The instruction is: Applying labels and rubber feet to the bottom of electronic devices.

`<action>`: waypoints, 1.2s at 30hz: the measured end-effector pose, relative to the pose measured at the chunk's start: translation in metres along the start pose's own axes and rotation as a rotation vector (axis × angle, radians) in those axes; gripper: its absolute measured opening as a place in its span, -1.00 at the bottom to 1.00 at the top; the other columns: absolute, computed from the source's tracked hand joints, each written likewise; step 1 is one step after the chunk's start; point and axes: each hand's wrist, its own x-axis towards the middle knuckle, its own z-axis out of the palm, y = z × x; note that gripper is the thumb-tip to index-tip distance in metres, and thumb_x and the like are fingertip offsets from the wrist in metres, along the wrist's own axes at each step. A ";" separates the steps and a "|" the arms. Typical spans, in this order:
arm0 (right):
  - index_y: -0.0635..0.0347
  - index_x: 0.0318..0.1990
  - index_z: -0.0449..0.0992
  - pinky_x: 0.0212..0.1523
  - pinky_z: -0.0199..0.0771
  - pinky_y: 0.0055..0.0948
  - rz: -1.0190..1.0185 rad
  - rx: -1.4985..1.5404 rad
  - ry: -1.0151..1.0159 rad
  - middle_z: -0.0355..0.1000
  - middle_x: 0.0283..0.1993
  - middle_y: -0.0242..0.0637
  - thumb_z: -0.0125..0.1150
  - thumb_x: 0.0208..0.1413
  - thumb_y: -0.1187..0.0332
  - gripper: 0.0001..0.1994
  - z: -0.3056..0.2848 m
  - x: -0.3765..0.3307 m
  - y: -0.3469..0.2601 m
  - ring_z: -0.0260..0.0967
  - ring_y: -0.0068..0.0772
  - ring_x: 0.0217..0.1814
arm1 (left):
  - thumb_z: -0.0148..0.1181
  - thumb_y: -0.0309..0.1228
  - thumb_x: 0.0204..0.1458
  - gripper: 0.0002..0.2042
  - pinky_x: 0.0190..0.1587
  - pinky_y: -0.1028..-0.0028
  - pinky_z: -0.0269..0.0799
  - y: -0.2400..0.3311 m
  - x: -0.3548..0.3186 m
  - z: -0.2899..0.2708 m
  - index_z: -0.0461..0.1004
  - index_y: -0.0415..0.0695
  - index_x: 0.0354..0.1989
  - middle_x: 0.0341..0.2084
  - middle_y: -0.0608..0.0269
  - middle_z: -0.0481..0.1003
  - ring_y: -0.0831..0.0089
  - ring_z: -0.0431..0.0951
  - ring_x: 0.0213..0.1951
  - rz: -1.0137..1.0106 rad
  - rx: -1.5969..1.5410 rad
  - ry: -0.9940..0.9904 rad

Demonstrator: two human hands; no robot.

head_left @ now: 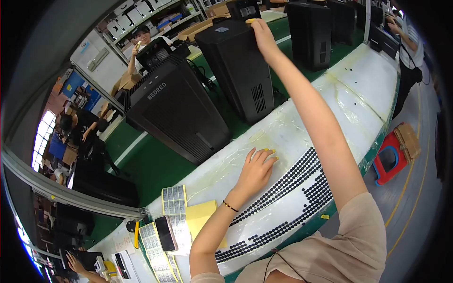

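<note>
Evidently the right hand is at work on a tall black case, which stands on the green belt beyond the white surface. Its fingers reach over the top edge at the corner, touching the case near a small pale label; whether they press, grip or merely rest there, I cannot tell, since part of the hand is turned away from view.

With the arm stretched this far, steadying the case seems the sensible reading of the step. It would be done best with light, even pressure close to the corner, as a hard pull so high up could tip something this tall. Leaning nearer would likely give finer control.

Meanwhile the left hand rests on the surface, its fingers a little apart, with nothing visible in them. Just beside it run rows of small black round pads; the forearm passes over part of them, so it pays to lift that arm rather than drag it.

Left of the touched case, a second black case with slatted sides stands near it, and another stands to the right. Nearer the body lie a yellow sheet, printed label sheets and a phone.
</note>
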 end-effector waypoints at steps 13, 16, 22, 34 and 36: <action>0.40 0.27 0.23 0.43 -0.10 -0.03 0.248 -0.308 0.759 0.23 0.28 0.11 -0.14 0.35 -0.01 -0.40 0.033 -0.152 0.111 0.08 0.09 0.40 | 0.15 -0.43 0.07 -0.65 0.26 0.09 0.16 -0.011 -0.014 0.049 0.38 -0.23 0.05 0.11 -0.04 0.34 0.00 0.30 0.16 -0.259 -0.173 0.241; 0.37 0.26 0.24 0.45 -0.19 0.07 0.174 -0.390 0.826 0.24 0.29 0.09 -0.17 0.37 0.01 -0.43 0.046 -0.145 0.132 0.08 0.08 0.40 | 0.15 -0.42 0.07 -0.66 0.26 0.09 0.16 -0.013 -0.011 0.049 0.38 -0.24 0.02 0.09 -0.03 0.35 0.01 0.30 0.16 -0.254 -0.132 0.247; 0.38 0.27 0.22 0.46 -0.25 0.09 0.112 -0.412 0.764 0.23 0.28 0.10 -0.17 0.37 0.01 -0.43 0.047 -0.124 0.148 0.07 0.09 0.40 | 0.16 -0.44 0.04 -0.65 0.30 0.10 0.13 -0.011 -0.013 0.050 0.39 -0.25 0.02 0.11 -0.05 0.33 0.02 0.29 0.18 -0.266 -0.148 0.228; 0.26 0.34 0.06 0.39 -0.06 -0.29 0.273 0.307 -0.141 0.22 0.28 -0.15 0.31 0.07 0.08 -0.21 0.138 -0.098 -0.058 0.03 -0.29 0.41 | 0.09 -0.41 0.17 -0.69 0.25 0.17 0.21 -0.029 -0.017 0.056 0.37 -0.26 0.05 0.14 -0.01 0.33 0.09 0.29 0.20 -0.405 -0.556 0.354; 0.26 0.33 0.07 0.37 -0.06 -0.32 0.309 0.335 -0.107 0.22 0.29 -0.16 0.30 0.05 0.15 -0.24 0.140 -0.097 -0.068 0.05 -0.31 0.39 | 0.02 -0.31 0.26 -0.67 0.25 0.18 0.23 -0.036 -0.016 0.048 0.34 -0.25 0.10 0.14 0.05 0.33 0.17 0.29 0.22 -0.583 -0.864 0.413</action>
